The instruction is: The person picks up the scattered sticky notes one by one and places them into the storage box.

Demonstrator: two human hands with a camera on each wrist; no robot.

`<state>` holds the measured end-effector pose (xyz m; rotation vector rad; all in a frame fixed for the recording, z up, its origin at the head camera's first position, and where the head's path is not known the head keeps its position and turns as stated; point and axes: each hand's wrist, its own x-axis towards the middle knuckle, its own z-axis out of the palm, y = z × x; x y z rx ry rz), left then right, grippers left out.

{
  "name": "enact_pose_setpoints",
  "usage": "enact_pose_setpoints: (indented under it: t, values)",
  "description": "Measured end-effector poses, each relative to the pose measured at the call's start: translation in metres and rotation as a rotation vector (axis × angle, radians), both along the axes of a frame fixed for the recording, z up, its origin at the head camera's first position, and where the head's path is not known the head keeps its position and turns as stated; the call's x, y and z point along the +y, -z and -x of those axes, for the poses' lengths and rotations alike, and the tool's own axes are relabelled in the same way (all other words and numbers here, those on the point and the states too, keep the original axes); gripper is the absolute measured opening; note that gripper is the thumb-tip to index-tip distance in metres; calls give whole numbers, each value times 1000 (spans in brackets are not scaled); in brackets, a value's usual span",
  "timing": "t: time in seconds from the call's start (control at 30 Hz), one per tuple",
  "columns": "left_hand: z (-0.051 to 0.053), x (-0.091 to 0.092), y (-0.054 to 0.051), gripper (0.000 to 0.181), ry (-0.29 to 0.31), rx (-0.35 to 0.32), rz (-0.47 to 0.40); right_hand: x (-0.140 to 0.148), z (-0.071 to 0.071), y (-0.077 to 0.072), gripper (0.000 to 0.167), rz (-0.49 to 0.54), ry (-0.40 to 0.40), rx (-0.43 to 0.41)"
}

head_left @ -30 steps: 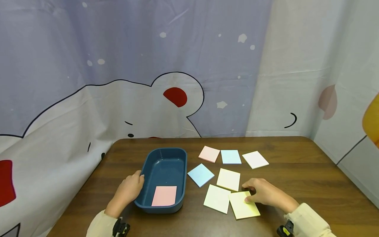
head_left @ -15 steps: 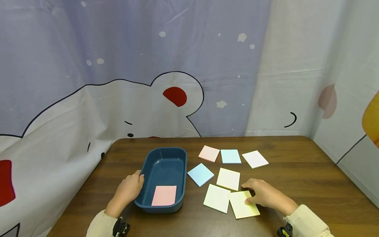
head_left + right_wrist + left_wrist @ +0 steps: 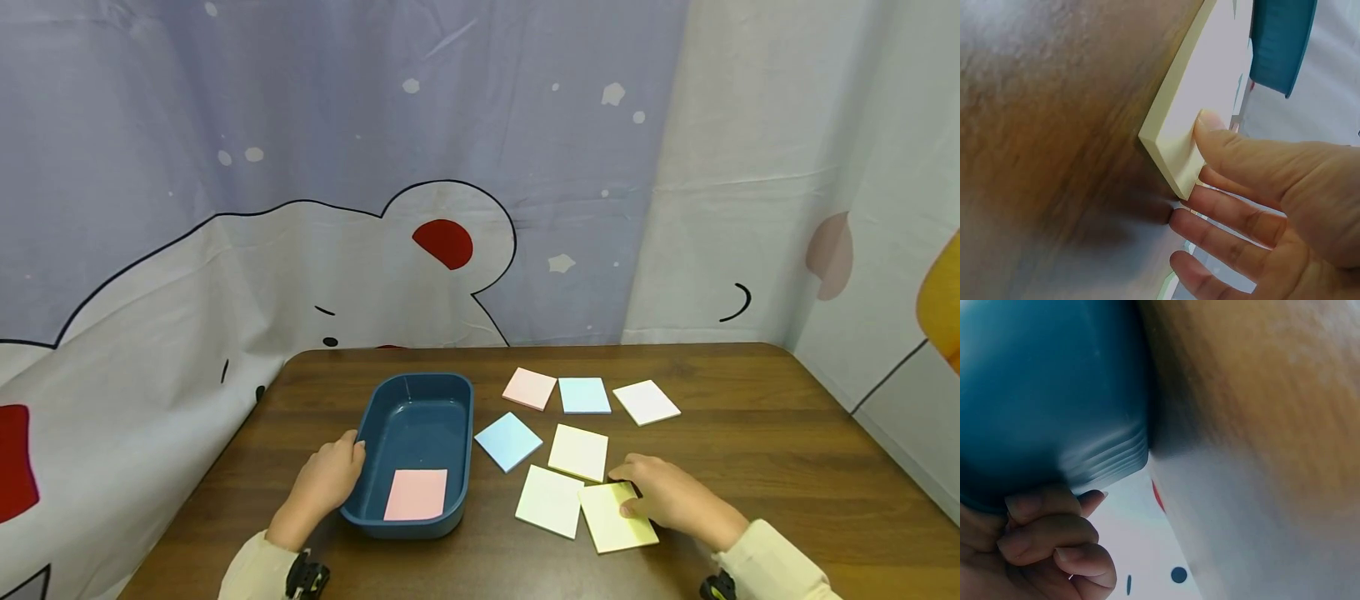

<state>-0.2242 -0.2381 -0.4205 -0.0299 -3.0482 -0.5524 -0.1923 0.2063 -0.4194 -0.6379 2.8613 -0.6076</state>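
Note:
At the left long side of a dark blue plastic tub [image 3: 420,433], my left hand [image 3: 327,477] holds the rim, with curled fingers [image 3: 1041,540] against the wall in the left wrist view. A pink sticky note pad [image 3: 416,495] lies flat in the tub's near end. My right hand [image 3: 667,498] is at the right edge of a pale yellow sticky note pad [image 3: 615,521]. Its thumb presses on the top while the forefinger sits at the edge, pinching the yellow pad [image 3: 1185,81]; the other fingers stay apart from it. The pad lies on or very near the table.
Close by lie two cream pads [image 3: 579,452] [image 3: 550,502]. Farther back are a blue pad [image 3: 508,442], a pink pad [image 3: 529,389], a light blue pad [image 3: 585,396] and a white pad [image 3: 647,403]. The wooden table [image 3: 750,433] ends before a printed curtain [image 3: 337,125].
My right hand has shifted very slightly to the left at the yellow pad's edge. The left hand, tub and other pads keep their places.

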Motion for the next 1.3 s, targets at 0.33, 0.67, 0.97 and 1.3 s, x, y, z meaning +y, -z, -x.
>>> enact_pose_setpoints:
  t: [0.33, 0.67, 0.97, 1.3]
  values:
    - [1, -1, 1, 41, -3, -3, -2, 0, 0, 3, 33, 0, -84, 81]
    - [0, -1, 0, 41, -2, -2, -4, -2, 1, 2, 30, 39, -45, 15]
    - [1, 0, 0, 40, -15, -6, -4, 0, 3, 2, 29, 61, -44, 25]
    - [0, 1, -1, 41, -6, -8, -2, 3, 5, 3, 28, 138, -56, -24]
